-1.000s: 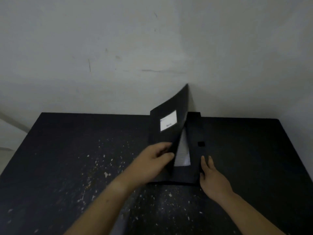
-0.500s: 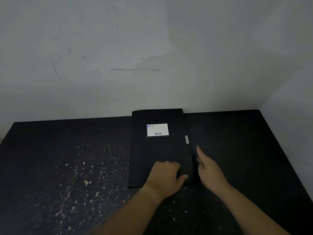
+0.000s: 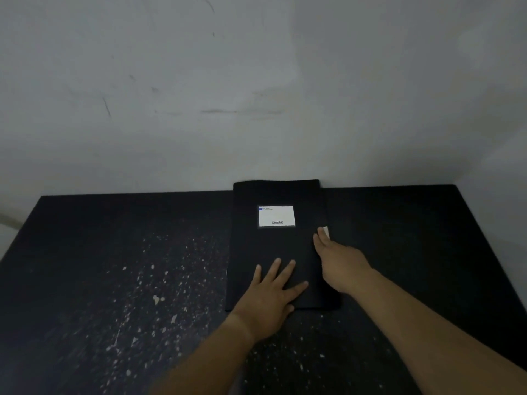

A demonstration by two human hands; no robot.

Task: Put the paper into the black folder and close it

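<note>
The black folder [image 3: 273, 246] lies closed and flat on the black table [image 3: 114, 252], its far edge against the wall, a white label [image 3: 276, 216] on its cover. The paper is hidden inside. My left hand [image 3: 271, 295] rests flat on the cover's near part with fingers spread. My right hand [image 3: 339, 263] lies along the folder's right edge, fingers straight, its fingertips touching a small white tab [image 3: 326, 231] there. Neither hand grips anything.
The table top carries pale paint specks on its left and near parts. A grey wall [image 3: 256, 95] rises right behind the table. The table's right edge [image 3: 490, 238] meets another wall in the corner.
The cover swung down from half open to flat shut over the paper. My left hand then spread flat on it, and my right hand slid up the right edge to the tab.
</note>
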